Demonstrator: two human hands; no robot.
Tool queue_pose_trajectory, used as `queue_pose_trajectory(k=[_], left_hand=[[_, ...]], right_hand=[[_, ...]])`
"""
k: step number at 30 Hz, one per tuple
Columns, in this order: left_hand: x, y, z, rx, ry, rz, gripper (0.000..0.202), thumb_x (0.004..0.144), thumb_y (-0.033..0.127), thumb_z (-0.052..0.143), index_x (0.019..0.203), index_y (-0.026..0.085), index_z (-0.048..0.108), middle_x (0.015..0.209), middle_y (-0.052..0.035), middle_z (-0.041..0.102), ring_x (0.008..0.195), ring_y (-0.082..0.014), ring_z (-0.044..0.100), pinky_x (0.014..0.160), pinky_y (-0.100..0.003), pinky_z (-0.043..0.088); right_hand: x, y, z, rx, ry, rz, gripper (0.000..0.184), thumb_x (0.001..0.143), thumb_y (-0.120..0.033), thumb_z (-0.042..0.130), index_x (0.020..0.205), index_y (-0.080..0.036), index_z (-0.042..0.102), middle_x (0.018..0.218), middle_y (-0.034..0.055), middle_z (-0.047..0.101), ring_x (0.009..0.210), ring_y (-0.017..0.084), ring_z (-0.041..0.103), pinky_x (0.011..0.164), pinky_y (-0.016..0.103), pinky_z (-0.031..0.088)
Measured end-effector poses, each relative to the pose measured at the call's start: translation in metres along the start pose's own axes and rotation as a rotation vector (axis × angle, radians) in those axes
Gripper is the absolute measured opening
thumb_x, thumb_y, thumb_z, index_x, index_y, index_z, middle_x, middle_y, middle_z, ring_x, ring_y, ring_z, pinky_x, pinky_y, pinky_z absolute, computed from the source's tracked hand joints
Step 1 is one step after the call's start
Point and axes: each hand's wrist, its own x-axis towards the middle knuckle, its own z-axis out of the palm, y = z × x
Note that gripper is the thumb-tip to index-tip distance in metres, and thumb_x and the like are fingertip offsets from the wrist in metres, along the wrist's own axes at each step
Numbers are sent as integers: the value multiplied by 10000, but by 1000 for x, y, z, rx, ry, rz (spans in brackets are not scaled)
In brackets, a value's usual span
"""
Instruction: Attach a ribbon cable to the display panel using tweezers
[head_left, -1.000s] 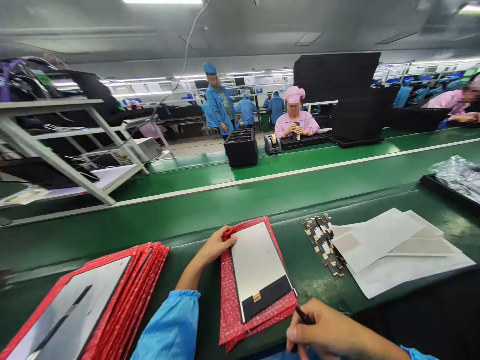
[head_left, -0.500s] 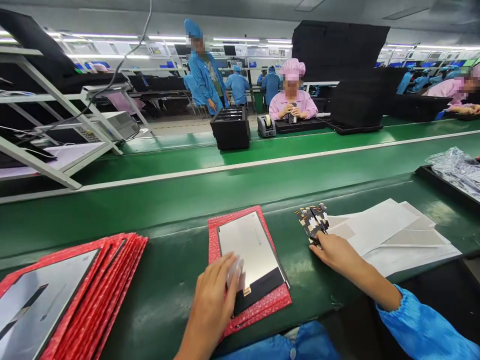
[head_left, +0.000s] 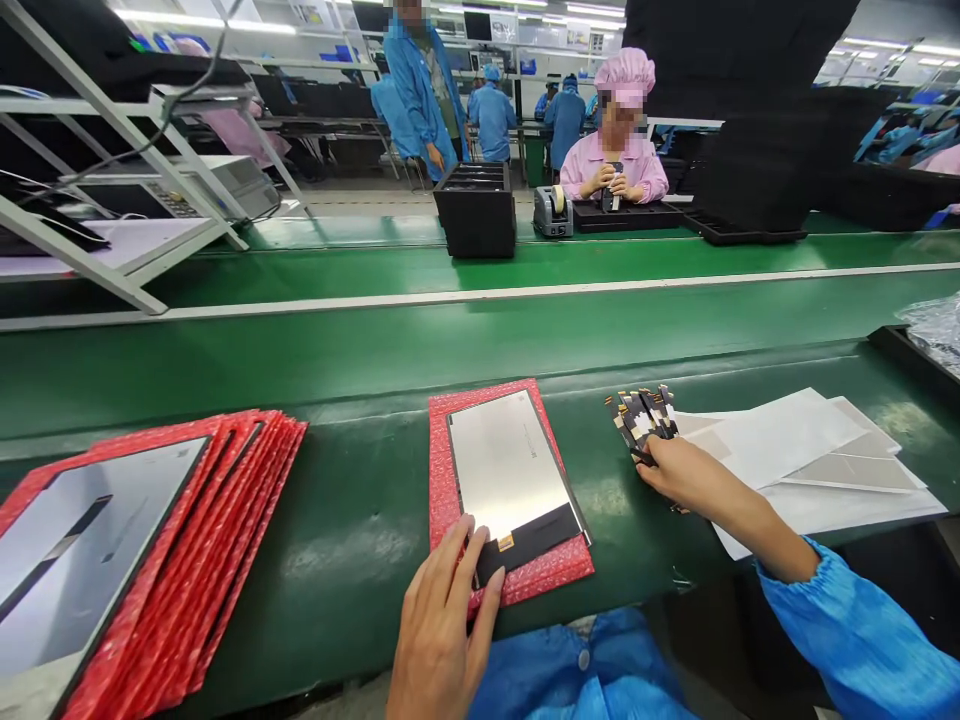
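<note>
Flat display panel (head_left: 510,460) on a red bubble-wrap sleeve (head_left: 442,440), lying on the green worktable (head_left: 360,510) in front of the worker. A black band (head_left: 540,538) crosses the panel's near end and bears a small gold patch (head_left: 505,542). The left hand (head_left: 444,615) rests at the panel's near left corner, its fingers extended and slightly spread, clasping nothing. To the right of the panel, the right hand (head_left: 686,472) reaches to a cluster of dark strips (head_left: 636,415) with pale and gold sections; its fingers are bent together at the cluster's near end, and whether they pinch a strip cannot be told. White sheets (head_left: 795,440) overlap beside the cluster, with a black tray (head_left: 909,350) holding clear plastic (head_left: 941,328) beyond them. Well to the left is a stack of red sleeves (head_left: 247,530), topped by another panel (head_left: 142,500). Across the table stand a black box (head_left: 480,220) and a tape dispenser (head_left: 553,212), near a seated co-worker in pink (head_left: 576,162).
</note>
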Motion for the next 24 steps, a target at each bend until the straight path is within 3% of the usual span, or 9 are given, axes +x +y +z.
queue_pose_trajectory(k=[4,7,10,12,15,20,24], left_hand=[[5,6,-2,-57,87,77,1013,1121,548,865,1945,859,365,1859,61,738,1702,-486,736,1309,-889,774],[11,16,-7,-20,215,166,1068,1068,360,961,1991,646,506,1822,-71,786,1574,-513,841,1197,-843,853],[14,22,-9,27,243,239,943,1146,232,831,2008,491,552,1780,-109,827,1513,-444,895,1210,-738,887],[15,24,-8,5,267,259,902,1159,186,796,1984,489,593,1751,-109,848,1497,-419,905,1234,-709,881],[16,28,-5,-73,327,261,925,1068,132,887,1886,528,713,1729,-125,854,1499,-446,896,1251,-743,858],[17,36,-2,-139,387,316,759,950,193,1036,1609,547,912,1696,-99,872,1596,-476,834,1215,-784,866],[17,40,-3,-135,385,277,800,1049,100,871,1752,478,825,1650,-156,888,1480,-442,889,1148,-814,883]], right_hand=[[-1,3,2,-4,8,9,172,1266,-309,692,1184,-220,814,1172,192,948,1039,360,901,748,377,396],[-5,5,2,-14,6,17,155,1263,-337,694,1242,-221,795,1168,186,942,1029,375,898,747,380,390],[-5,5,1,-4,-12,11,143,1239,-303,681,1197,-225,794,1098,159,925,949,353,871,730,381,386],[-2,5,-2,20,-31,0,163,1218,-269,675,1104,-233,786,1039,134,904,886,317,833,715,375,389],[2,6,-5,65,-59,-14,229,1187,-255,692,963,-250,735,969,111,870,839,289,786,690,368,385],[4,12,-4,172,-103,-49,221,1067,-256,783,872,-289,683,865,69,820,807,305,761,697,375,420],[6,19,0,283,-134,-93,220,963,-313,851,832,-312,674,860,64,824,834,327,769,716,384,459]])
